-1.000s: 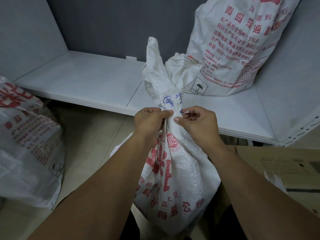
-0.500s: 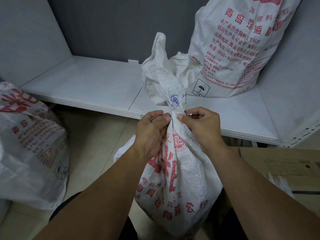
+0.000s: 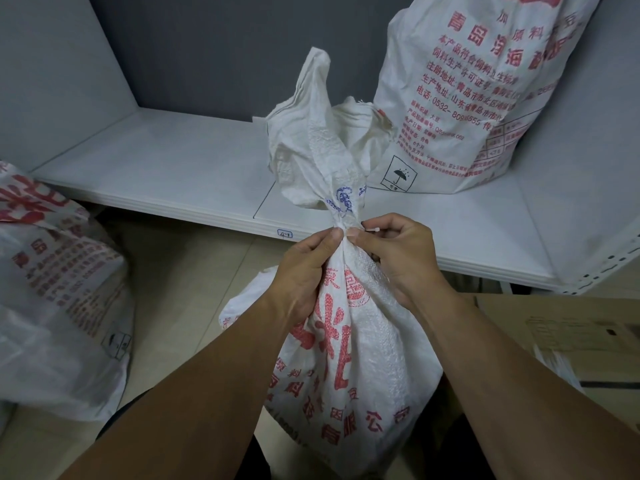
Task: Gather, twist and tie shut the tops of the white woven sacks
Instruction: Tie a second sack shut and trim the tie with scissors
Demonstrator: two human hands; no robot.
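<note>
Tightly around the sack [image 3: 349,348] neck, both hands' closed grip.

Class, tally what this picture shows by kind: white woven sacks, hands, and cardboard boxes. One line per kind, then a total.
White woven sacks: 3 (held sack, shelf sack, floor sack)
Hands: 2 (left hand, right hand)
Cardboard boxes: 1 (cardboard box)
Total: 6

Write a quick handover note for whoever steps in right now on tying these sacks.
Left hand: grip shut on the twisted neck of the middle sack.
Right hand: also pinching that neck, with a small white tie at its fingertips.
Done: top gathered and twisted.
Left: finish the tie. Whether it is fastened cannot be told.
Other sacks: one on the shelf, one at the left; tops not visible.
</note>
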